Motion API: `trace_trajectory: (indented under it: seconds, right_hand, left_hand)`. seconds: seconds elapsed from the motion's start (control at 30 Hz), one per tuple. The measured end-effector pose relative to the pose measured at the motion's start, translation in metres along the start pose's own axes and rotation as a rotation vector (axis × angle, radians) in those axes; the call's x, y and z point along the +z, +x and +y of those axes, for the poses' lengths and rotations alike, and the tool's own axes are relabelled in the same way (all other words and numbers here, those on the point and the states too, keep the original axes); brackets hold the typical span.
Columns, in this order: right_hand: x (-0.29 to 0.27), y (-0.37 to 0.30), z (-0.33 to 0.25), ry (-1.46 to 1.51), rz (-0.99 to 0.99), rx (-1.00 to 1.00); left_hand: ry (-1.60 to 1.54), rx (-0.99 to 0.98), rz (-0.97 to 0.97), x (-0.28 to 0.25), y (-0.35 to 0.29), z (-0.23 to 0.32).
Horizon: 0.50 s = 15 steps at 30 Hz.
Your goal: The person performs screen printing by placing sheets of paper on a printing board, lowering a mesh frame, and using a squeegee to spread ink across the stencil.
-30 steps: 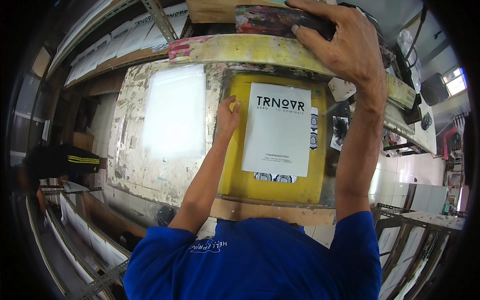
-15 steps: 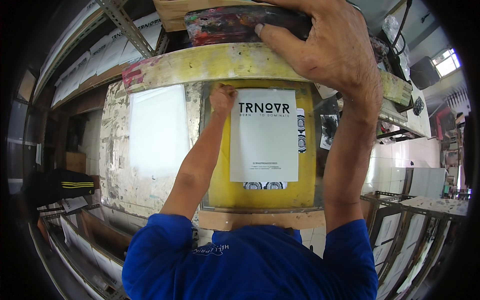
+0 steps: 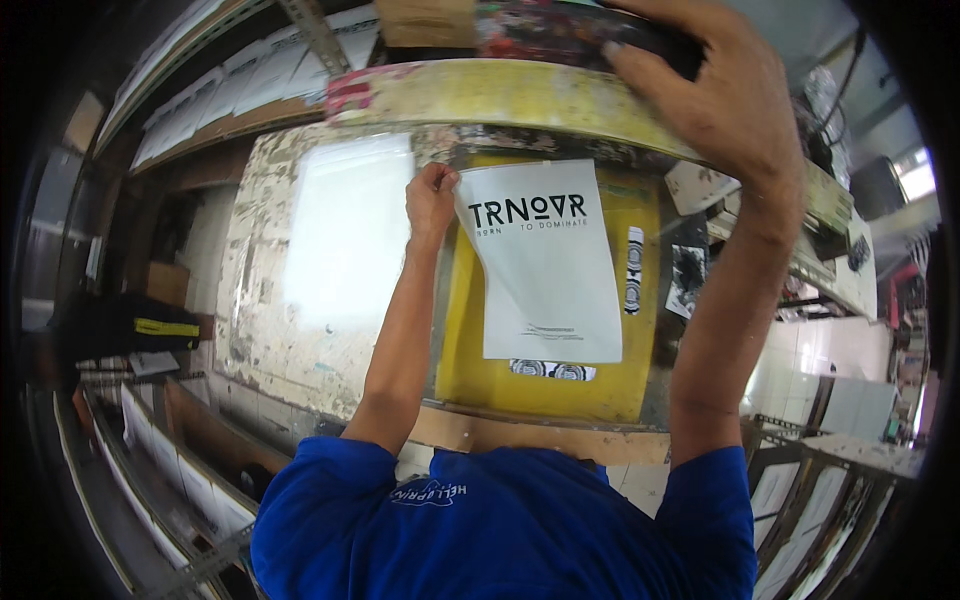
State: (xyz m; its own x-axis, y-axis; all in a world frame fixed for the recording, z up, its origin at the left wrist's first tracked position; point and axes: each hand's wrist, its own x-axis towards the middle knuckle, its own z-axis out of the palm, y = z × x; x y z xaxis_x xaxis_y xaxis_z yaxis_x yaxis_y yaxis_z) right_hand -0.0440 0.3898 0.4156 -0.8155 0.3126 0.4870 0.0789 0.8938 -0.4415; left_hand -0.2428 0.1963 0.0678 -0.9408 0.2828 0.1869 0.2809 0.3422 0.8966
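Note:
My left hand (image 3: 431,205) pinches the upper left corner of a white printed sheet (image 3: 550,275) with black lettering. The sheet lies over a yellow printing bed (image 3: 470,375), its left side slightly lifted and creased. Dark-patterned strips show past its right and lower edges. My right hand (image 3: 735,110) is up at the far right, thumb and fingers around a dark, ink-smeared bar (image 3: 540,35). In front of that bar runs a yellow-stained wooden beam (image 3: 470,92), raised above the bed. The right fingertips are partly out of view.
A stack of blank white sheets (image 3: 350,235) lies on the paint-flecked table (image 3: 265,250) left of the bed. Shelves with printed sheets (image 3: 260,75) stand at the back left. Racks flank me at lower left (image 3: 160,450) and lower right (image 3: 800,500).
The printed sheet has shifted and tilted over the bed, its left side now lifting and creasing under my left hand's pinch. My right hand keeps its hold. The whole view has swung leftward.

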Motion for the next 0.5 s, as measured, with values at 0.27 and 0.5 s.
trace_trajectory:
  seconds: [0.27,0.5]
  right_hand:
    - [0.005,-0.010,0.015,-0.048,0.007,-0.113]
    - [0.010,-0.010,0.019,-0.027,-0.004,-0.060]
  left_hand:
    - [-0.088,-0.123,0.362,-0.165,-0.045,-0.085]
    - [-0.171,-0.185,0.694,-0.288,-0.107,-0.160]
